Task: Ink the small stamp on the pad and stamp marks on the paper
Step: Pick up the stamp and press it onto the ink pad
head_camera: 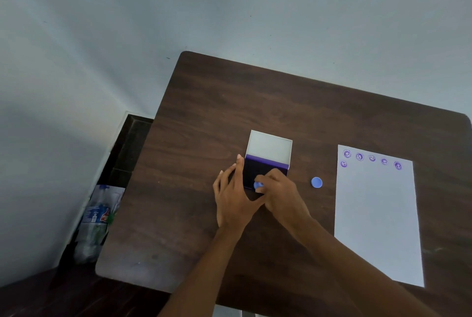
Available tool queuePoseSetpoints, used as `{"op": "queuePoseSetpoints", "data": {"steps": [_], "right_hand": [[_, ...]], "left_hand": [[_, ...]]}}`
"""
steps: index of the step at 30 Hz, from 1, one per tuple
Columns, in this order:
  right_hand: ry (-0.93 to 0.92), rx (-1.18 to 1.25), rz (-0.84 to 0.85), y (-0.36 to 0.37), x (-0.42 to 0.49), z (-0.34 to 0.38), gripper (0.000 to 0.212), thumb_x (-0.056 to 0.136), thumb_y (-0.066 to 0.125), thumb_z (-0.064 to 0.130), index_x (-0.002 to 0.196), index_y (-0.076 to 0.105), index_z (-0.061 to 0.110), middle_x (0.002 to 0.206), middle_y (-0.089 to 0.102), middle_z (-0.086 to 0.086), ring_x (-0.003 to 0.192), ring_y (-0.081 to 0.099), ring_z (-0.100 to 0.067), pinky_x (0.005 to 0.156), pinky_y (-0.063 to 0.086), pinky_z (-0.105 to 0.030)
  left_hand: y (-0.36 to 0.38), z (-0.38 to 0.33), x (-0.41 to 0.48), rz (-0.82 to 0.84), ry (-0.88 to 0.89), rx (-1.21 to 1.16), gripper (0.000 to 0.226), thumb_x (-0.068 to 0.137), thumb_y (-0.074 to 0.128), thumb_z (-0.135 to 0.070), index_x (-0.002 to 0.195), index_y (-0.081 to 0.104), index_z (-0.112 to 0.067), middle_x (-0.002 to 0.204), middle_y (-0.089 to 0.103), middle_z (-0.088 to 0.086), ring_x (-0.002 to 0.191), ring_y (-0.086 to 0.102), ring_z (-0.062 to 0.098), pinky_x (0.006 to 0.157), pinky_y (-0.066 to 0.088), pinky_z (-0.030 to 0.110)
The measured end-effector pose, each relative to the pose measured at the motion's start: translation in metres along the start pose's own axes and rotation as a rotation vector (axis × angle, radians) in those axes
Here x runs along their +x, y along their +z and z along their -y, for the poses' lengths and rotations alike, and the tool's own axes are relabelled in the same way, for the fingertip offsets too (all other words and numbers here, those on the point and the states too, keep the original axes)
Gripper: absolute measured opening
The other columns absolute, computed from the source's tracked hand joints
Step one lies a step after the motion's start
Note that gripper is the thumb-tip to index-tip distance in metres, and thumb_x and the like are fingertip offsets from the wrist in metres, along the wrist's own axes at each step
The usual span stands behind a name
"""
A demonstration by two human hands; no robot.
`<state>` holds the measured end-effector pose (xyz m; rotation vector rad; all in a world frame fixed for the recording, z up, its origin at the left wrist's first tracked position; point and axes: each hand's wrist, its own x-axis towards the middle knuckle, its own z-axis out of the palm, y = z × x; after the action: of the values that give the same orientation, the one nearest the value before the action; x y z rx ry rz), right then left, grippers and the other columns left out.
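An open ink pad (251, 172) with a dark purple surface and a raised white lid (269, 148) lies mid-table. My right hand (281, 193) pinches a small blue round stamp (258, 185) and holds it down on the pad's near edge. My left hand (233, 196) rests flat against the pad's left side, fingers against it. To the right lies a white sheet of paper (378, 214) with several purple smiley marks (359, 157) along its top edge.
A blue round cap (316, 182) lies on the dark wooden table (204, 125) between pad and paper. Plastic bottles in a bag (95, 222) sit on the floor left of the table. A pale wall rises behind.
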<state>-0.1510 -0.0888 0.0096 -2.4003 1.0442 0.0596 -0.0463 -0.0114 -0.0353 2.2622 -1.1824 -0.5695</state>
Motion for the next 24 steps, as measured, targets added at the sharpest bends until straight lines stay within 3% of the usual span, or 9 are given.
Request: {"op": "queuePoseSetpoints", "data": {"steps": [5, 10, 19, 24], "right_hand": [[-0.126, -0.113, -0.036, 0.008, -0.005, -0.003, 0.042, 0.077, 0.079, 0.014, 0.115, 0.063, 0.008, 0.110, 0.065, -0.013, 0.098, 0.064, -0.025, 0.084, 0.058, -0.036], [-0.188, -0.143, -0.074, 0.005, 0.000, -0.006, 0.045, 0.067, 0.086, 0.014, 0.108, 0.067, 0.007, 0.099, 0.069, -0.011, 0.087, 0.067, -0.023, 0.073, 0.061, -0.034], [-0.166, -0.112, -0.026, 0.003, 0.005, -0.004, 0.035, 0.083, 0.073, 0.015, 0.116, 0.064, 0.007, 0.111, 0.065, -0.013, 0.102, 0.062, -0.026, 0.090, 0.055, -0.038], [-0.031, -0.017, 0.073, 0.001, 0.010, -0.002, 0.032, 0.092, 0.061, 0.023, 0.122, 0.058, 0.014, 0.125, 0.057, -0.008, 0.113, 0.054, -0.020, 0.101, 0.045, -0.033]], "left_hand": [[0.002, 0.002, 0.001, -0.019, 0.005, 0.015, 0.096, 0.078, 0.066, -0.061, 0.155, 0.031, -0.017, 0.154, 0.042, 0.003, 0.140, 0.039, 0.024, 0.117, 0.024, 0.044], [0.007, 0.006, 0.001, -0.060, 0.008, 0.023, 0.096, 0.074, 0.075, -0.059, 0.152, 0.038, -0.016, 0.148, 0.051, 0.004, 0.135, 0.045, 0.024, 0.113, 0.027, 0.043], [0.007, 0.003, 0.000, -0.118, 0.021, 0.034, 0.093, 0.069, 0.085, -0.047, 0.146, 0.047, -0.011, 0.137, 0.060, 0.009, 0.127, 0.053, 0.029, 0.107, 0.035, 0.048], [0.001, -0.003, -0.001, -0.073, 0.018, 0.011, 0.096, 0.069, 0.085, -0.047, 0.148, 0.043, -0.012, 0.142, 0.056, 0.009, 0.130, 0.051, 0.031, 0.111, 0.031, 0.048]]}}
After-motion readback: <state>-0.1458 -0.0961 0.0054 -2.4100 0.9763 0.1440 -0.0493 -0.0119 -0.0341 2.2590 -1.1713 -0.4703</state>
